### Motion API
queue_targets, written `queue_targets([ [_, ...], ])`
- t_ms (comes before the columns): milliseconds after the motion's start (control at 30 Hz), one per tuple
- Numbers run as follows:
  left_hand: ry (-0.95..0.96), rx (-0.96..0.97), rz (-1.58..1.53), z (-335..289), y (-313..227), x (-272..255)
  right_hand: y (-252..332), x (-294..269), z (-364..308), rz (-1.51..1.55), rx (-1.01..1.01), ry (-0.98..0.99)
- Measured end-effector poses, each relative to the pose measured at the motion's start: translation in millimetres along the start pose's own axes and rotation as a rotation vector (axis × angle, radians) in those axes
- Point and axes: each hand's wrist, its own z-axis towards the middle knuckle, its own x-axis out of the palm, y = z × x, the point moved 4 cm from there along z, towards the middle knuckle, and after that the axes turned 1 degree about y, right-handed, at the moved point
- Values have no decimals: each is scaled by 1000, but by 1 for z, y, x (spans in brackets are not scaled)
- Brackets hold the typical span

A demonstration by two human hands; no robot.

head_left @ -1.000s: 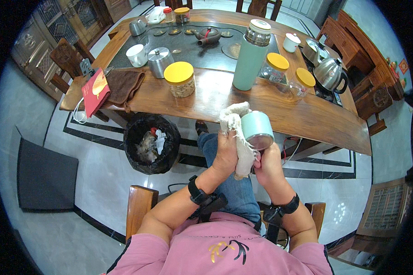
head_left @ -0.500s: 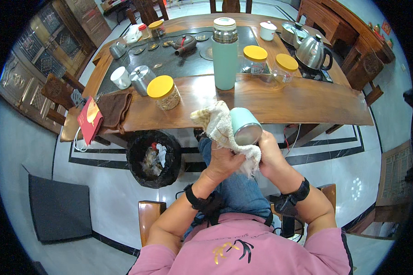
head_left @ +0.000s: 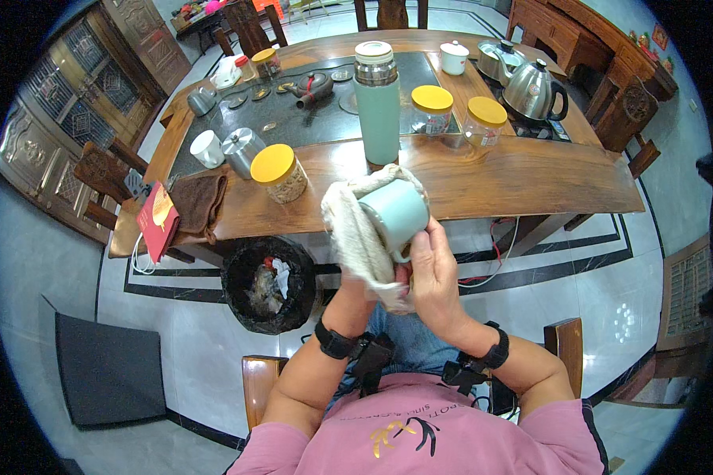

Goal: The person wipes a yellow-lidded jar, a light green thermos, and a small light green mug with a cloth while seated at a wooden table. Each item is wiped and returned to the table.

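A mint-green cup [head_left: 396, 212] with a handle is tilted in front of me, above my lap. My right hand [head_left: 437, 277] is closed on its right side, thumb and fingers near the handle. Around the cup's left side lies a whitish cloth [head_left: 347, 226], which my left hand [head_left: 360, 290] grips from below; the cloth hides most of those fingers. Just beyond them on the table stands a tall mint-green thermos [head_left: 379, 119], upright, with its steel neck and pale stopper showing.
On the wooden table [head_left: 483, 186] stand yellow-lidded jars [head_left: 279, 184], a steel canister [head_left: 243, 152], a white mug [head_left: 207, 149], a dark teapot [head_left: 312, 89] and a steel kettle [head_left: 534, 91]. A brown towel [head_left: 199, 204] drapes the left edge. Below is a black-lined bin [head_left: 231, 305].
The cup has turned from base toward me to lying tilted, and has moved slightly left. The cloth now wraps its left side. My right hand has shifted left with it.
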Motion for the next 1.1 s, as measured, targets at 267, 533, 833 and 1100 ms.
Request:
queue_targets([
  [267, 102, -311, -71, -14, -15, 2, 61, -25, 22, -881, -746, 229],
  [533, 68, -413, -115, -13, -6, 16, 82, -11, 43, -1173, -795, 658],
  [833, 293, -169, -171, 58, -22, 10, 138, -51, 109, -742, -752, 371],
  [1100, 169, 270, 402, 94, -33, -4, 133, -47, 223, -163, -306, 94],
])
